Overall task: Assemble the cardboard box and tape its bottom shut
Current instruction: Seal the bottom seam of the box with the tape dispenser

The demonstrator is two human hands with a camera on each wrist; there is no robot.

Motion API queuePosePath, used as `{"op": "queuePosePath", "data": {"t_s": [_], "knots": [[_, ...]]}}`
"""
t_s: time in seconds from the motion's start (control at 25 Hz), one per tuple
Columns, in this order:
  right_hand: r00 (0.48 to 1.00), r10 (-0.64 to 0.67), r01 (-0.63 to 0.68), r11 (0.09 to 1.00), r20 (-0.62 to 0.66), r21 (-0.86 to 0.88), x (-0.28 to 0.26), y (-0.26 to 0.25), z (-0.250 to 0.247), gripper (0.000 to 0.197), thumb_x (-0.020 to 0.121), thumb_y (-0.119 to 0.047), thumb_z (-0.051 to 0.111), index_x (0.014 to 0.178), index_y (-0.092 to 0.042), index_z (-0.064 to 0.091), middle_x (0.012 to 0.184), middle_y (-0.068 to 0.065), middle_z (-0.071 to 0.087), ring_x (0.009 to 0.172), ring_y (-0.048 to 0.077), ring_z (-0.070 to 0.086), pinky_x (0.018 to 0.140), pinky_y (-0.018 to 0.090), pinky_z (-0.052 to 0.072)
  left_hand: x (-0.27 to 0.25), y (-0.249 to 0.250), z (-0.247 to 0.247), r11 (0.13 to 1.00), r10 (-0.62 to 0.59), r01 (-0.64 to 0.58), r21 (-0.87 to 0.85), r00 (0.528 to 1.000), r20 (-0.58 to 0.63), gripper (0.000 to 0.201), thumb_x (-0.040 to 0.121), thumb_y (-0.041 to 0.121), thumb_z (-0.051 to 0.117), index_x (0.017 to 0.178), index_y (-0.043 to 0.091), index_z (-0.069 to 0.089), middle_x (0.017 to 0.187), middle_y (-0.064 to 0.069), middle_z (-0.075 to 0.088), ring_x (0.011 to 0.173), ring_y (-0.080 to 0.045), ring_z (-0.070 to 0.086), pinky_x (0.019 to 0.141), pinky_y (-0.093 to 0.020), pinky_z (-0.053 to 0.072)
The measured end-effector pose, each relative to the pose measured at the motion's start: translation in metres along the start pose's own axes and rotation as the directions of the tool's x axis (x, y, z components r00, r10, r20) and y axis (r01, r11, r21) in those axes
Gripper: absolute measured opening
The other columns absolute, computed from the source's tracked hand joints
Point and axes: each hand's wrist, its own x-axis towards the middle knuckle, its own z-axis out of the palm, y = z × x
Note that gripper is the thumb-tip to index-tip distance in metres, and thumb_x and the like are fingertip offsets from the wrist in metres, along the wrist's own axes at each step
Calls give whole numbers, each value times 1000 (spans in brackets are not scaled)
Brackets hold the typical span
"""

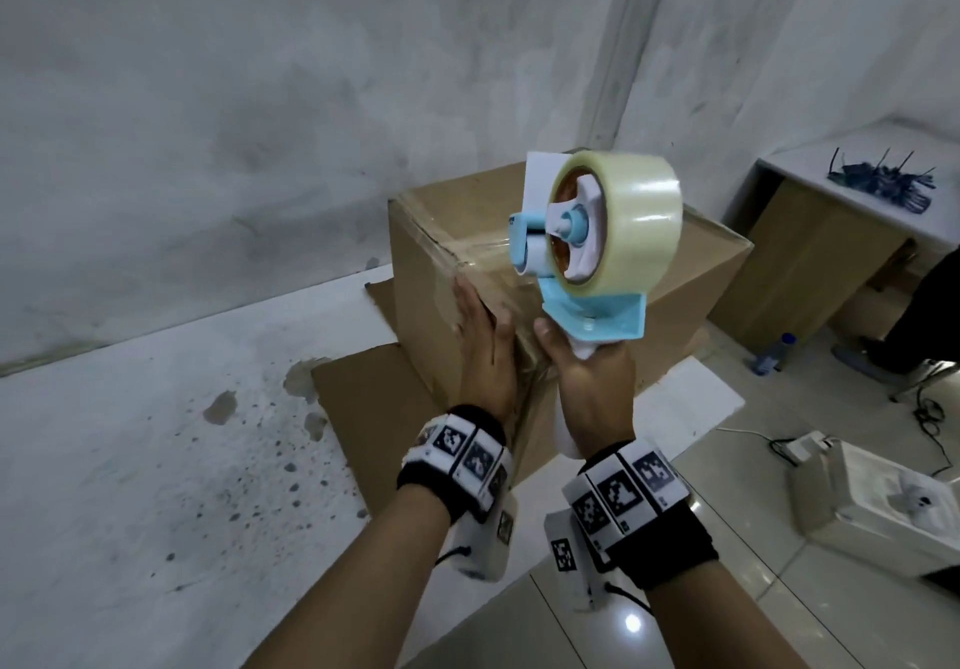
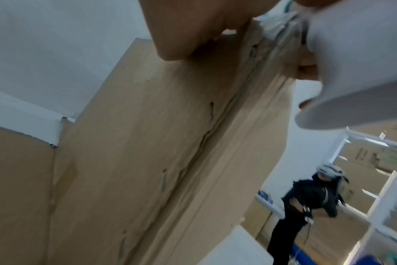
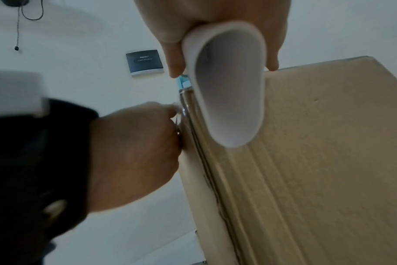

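A brown cardboard box (image 1: 691, 263) stands upright on a white table (image 1: 130, 460), with clear tape across its top and down the near corner. My left hand (image 1: 480, 341) lies flat with straight fingers against the box's near-left side (image 2: 136, 152), pressing beside the tape. My right hand (image 1: 587, 382) grips the white handle (image 3: 229, 86) of a blue tape dispenser (image 1: 597, 247) carrying a roll of clear tape (image 1: 639, 216), held against the box's near corner. In the right wrist view the tape strip (image 3: 193, 125) runs down the box's edge.
The box's lower flaps (image 1: 374, 408) spread flat on the table around it. A white desk (image 1: 852, 185) with dark items stands at right. On the floor are a water bottle (image 1: 774, 354), cables and a white box (image 1: 878, 492). Another person (image 2: 306, 206) stands beyond the box.
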Motion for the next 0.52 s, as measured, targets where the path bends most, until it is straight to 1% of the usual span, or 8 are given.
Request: {"op": "queuePosePath", "data": {"t_s": [0.04,0.16,0.2,0.28,0.36,0.44,0.48,0.52], "knots": [[1000,-2,2,1000,4,-3,-1,0,-1,26,73,-31,65,98,-23,66,105,-4,65,111,25,59,103,47,40,-7,-4,0,998,25,-28,54,998,50,74,80,61,10,137,29,-23,148,18,-22,140,0,-15,119,-34,-12],[998,13,-19,994,58,107,-1,-1,-5,30,71,-27,67,100,-20,64,104,0,67,100,6,61,90,18,46,-13,-20,-7,975,111,-129,182,988,107,75,74,77,2,131,34,-22,140,27,-23,136,8,-14,111,-17,-22],[998,-6,-2,994,68,109,0,0,-6,31,72,-26,68,102,-17,64,105,1,67,99,3,61,87,13,46,-9,-21,-11,970,142,-159,182,985,103,77,72,80,-2,132,35,-19,139,31,-22,134,13,-15,110,-15,-21],[997,-14,5,993,73,114,1,4,-8,29,75,-18,72,103,-16,64,105,-2,67,96,-5,61,85,8,44,3,-19,-16,971,181,-188,150,982,54,75,73,79,-1,134,37,-12,136,37,-19,131,20,-16,113,-21,-17],[997,3,-13,991,75,136,3,1,-9,29,78,-7,71,104,-16,63,102,-7,66,93,-12,60,82,5,44,20,-7,-23,979,144,-142,148,990,-2,65,86,66,5,140,31,-5,142,33,-13,136,12,-10,116,-30,-13],[995,36,-52,983,94,174,6,-3,-13,31,79,-2,68,108,-13,62,104,-8,66,93,-11,61,82,5,45,38,2,-38,976,54,-52,212,999,-2,50,98,39,15,145,23,7,154,16,-2,142,0,-3,116,-33,-13],[992,58,-79,978,111,194,8,-8,-16,30,80,-1,67,107,-12,63,105,-7,66,93,-10,62,81,6,46,46,2,-45,968,33,-38,249,999,23,48,100,31,17,146,22,10,156,9,1,141,0,-3,116,-33,-13],[988,85,-110,973,126,205,9,-13,-18,28,81,-1,66,104,-16,64,105,-7,66,92,-8,63,81,7,47,50,-1,-52,958,39,-56,283,997,66,48,100,29,18,146,22,10,157,7,0,139,3,-4,116,-33,-13]]}}
